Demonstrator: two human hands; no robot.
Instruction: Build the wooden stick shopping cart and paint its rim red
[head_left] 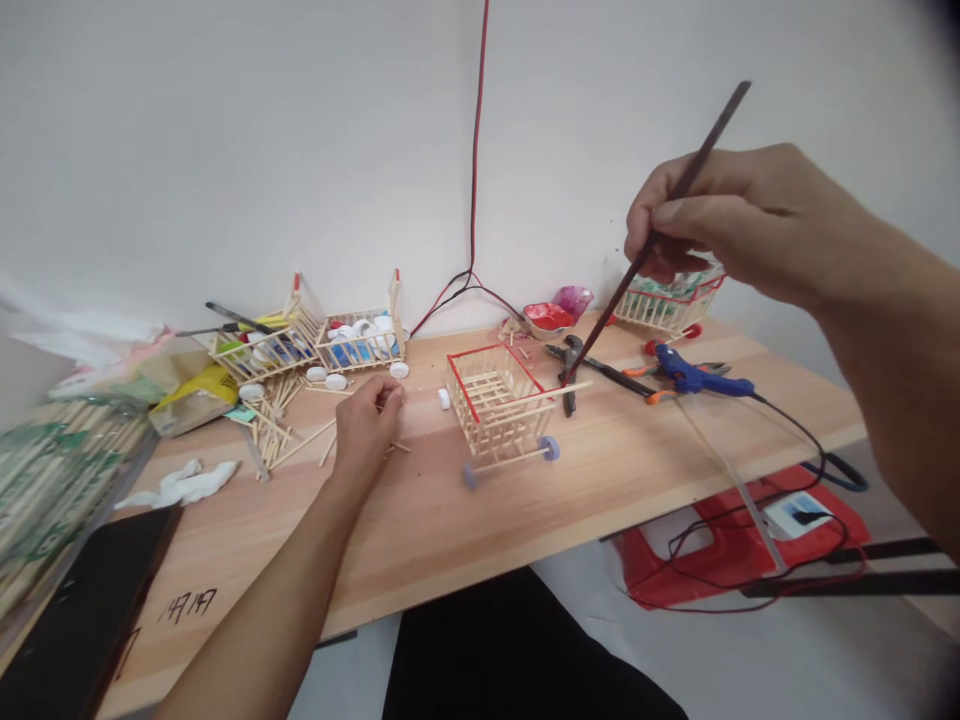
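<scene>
My right hand [720, 215] grips a slim dark paintbrush [675, 195], slanting down to the left. The brush's tip is beside the stick handle of a small model shopping cart [499, 405]; whether they touch I cannot tell. The cart is built of thin wooden sticks, with red paint along its rim and greyish wheels at its near side. To the cart's left, my left hand [369, 415] rests on the table with fingers curled together; what they hold, if anything, is hidden. Loose wooden sticks [277, 415] lie left of that hand.
Behind the cart are a dish of red paint [549, 318] and dark pliers [600, 365]. A blue glue gun [694, 375] with a cable lies right. Filled stick carts [360, 345] stand by the wall. A dark phone-like slab [90, 600] and bundled sticks [67, 480] lie left.
</scene>
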